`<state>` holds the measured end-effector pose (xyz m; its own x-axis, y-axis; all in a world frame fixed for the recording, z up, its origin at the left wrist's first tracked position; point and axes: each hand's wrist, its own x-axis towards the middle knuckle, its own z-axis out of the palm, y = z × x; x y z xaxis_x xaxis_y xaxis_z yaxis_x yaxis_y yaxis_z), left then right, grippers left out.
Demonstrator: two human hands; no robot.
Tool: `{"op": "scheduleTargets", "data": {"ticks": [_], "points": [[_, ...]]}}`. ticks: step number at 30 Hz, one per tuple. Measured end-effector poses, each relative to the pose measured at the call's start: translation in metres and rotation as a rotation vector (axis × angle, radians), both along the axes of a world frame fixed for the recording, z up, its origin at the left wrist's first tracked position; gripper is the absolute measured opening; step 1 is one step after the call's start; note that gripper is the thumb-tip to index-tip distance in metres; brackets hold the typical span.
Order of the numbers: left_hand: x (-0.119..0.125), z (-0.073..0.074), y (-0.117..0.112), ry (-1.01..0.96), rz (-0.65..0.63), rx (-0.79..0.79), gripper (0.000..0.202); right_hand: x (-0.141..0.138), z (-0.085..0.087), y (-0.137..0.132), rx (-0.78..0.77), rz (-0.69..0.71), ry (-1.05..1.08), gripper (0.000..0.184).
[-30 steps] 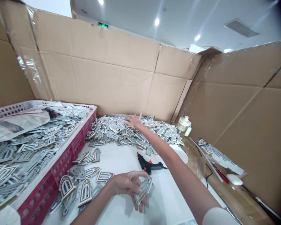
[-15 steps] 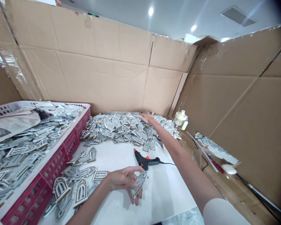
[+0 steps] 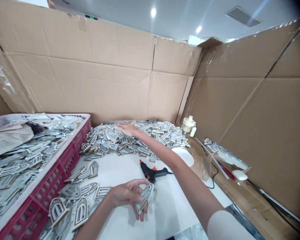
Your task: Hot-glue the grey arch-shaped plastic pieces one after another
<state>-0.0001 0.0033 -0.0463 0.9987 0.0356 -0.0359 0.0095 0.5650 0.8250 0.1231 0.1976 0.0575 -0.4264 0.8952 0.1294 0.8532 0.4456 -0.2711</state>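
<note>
My left hand (image 3: 126,195) is closed on an arch-shaped window cutout (image 3: 144,197), held just above the white table (image 3: 165,206). My right hand (image 3: 126,128) is stretched far out, fingers flat and spread on a big pile of the same grey-white cutouts (image 3: 140,136) at the back of the table. A black and orange glue gun (image 3: 151,172) lies between my two hands. More cutouts (image 3: 75,203) lie scattered at the near left, beside my left forearm.
A red crate (image 3: 37,186) full of cutouts and newspaper stands at the left. Cardboard walls (image 3: 102,86) enclose the table. A white plate (image 3: 183,156), a small pale bottle (image 3: 188,124) and a cable (image 3: 212,180) sit at the right.
My right hand swept across the pile, first rightward, then back to the left. My left hand kept its cutout and stayed almost still. The view shifted slightly.
</note>
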Motion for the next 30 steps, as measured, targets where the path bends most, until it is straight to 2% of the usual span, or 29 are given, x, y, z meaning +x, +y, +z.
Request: {"op": "scheduleTargets", "data": {"ticks": [3, 5, 7, 9, 11, 14, 16, 20, 25, 30], "points": [[-0.002, 0.000, 0.001, 0.000, 0.019, 0.003, 0.044, -0.031, -0.017, -0.001, 0.004, -0.001, -0.028, 0.068], [-0.001, 0.000, 0.001, -0.002, 0.013, 0.000, 0.042, -0.029, -0.023, -0.003, 0.053, -0.030, -0.018, 0.068], [0.000, 0.001, 0.000, -0.005, 0.001, -0.009, 0.042, -0.013, -0.024, -0.005, 0.102, -0.118, -0.002, 0.067], [0.002, 0.002, 0.000, -0.004, -0.011, -0.015, 0.042, 0.010, -0.022, -0.006, 0.149, -0.284, 0.020, 0.069], [0.004, 0.004, 0.000, 0.004, -0.031, -0.011, 0.042, 0.031, -0.020, -0.004, 0.092, -0.432, 0.059, 0.072], [0.004, 0.006, 0.000, 0.021, -0.060, 0.003, 0.042, 0.040, -0.021, 0.002, 0.019, -0.428, 0.111, 0.070], [0.004, 0.006, -0.001, 0.028, -0.052, 0.002, 0.042, 0.030, -0.023, 0.007, 0.000, -0.409, 0.133, 0.069], [0.003, 0.001, 0.001, 0.007, -0.002, -0.003, 0.047, -0.011, -0.023, 0.019, -0.039, -0.414, 0.150, 0.071], [0.005, -0.002, 0.003, -0.008, -0.047, 0.017, 0.066, -0.062, -0.021, 0.032, -0.056, -0.336, 0.205, 0.075], [0.006, 0.002, 0.002, 0.000, -0.073, 0.030, 0.073, -0.094, -0.026, 0.036, -0.042, -0.252, 0.194, 0.075]]}}
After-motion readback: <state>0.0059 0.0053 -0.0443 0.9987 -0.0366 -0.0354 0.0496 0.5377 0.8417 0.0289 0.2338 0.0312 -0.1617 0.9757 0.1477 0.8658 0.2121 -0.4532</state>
